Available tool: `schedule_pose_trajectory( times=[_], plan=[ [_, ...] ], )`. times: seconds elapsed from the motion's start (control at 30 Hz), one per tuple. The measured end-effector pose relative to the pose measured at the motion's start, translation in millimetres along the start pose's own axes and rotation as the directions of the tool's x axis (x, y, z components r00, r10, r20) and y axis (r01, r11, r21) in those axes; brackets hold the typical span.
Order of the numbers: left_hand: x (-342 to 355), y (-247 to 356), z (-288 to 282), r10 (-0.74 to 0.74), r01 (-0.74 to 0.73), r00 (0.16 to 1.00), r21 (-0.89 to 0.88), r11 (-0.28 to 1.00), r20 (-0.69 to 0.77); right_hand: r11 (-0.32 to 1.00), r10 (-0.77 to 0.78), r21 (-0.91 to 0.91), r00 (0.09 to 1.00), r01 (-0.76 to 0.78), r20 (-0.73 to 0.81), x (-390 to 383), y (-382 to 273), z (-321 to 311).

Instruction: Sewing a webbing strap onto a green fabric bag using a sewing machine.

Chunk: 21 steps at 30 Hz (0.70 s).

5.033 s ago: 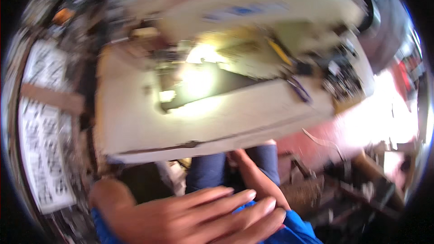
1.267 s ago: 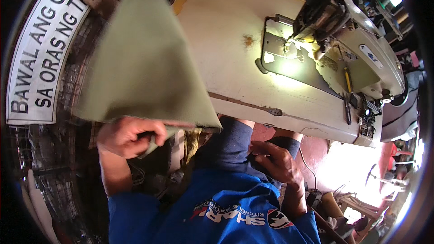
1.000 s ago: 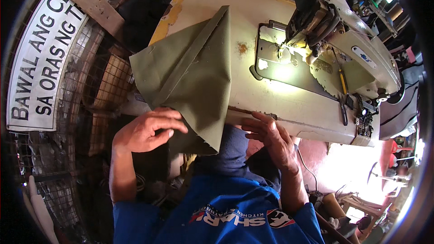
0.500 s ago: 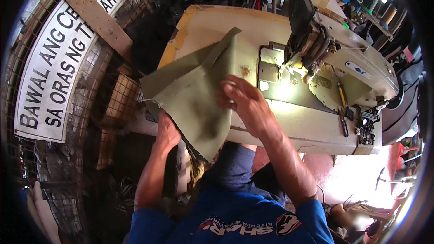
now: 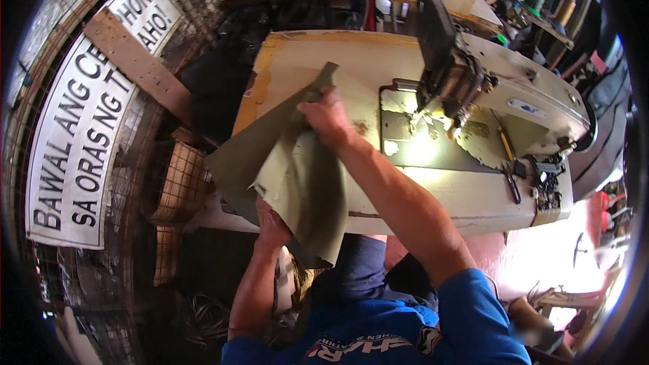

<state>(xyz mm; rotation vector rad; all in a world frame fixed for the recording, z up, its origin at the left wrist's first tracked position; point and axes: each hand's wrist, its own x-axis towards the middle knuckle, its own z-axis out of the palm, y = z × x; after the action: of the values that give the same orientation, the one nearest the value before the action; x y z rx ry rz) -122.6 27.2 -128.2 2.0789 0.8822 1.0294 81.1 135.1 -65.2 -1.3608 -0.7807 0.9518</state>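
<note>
Olive-green cloth hangs at the sewing table's left front edge, clear of the sewing machine. Right hand: thumb and fingers appear clamped on its top fold. Left hand: under the lower part, fingers hidden, closure unclear. Step, by my reading: turning the piece. Next move calls for a steady top grip.

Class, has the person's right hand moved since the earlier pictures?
Yes: judged by the sewing machine, the right hand has moved left and forward.
</note>
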Motion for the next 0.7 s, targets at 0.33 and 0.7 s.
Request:
schedule_pose_trajectory(
  times=[0.33,0.7],
  plan=[
    [24.3,47.3,-51.4,0.114,-0.27,0.948,0.562,0.782,0.297,0.542,-0.48,-0.63,0.82,0.557,0.312,-247.0,-77.4,-155.1],
    [53.1,96.9,44.8,0.1,-0.214,0.971,0.611,0.762,0.215,0.536,-0.284,-0.826,0.959,0.173,0.017,-249.9,-10.6,-249.0]
  ],
)
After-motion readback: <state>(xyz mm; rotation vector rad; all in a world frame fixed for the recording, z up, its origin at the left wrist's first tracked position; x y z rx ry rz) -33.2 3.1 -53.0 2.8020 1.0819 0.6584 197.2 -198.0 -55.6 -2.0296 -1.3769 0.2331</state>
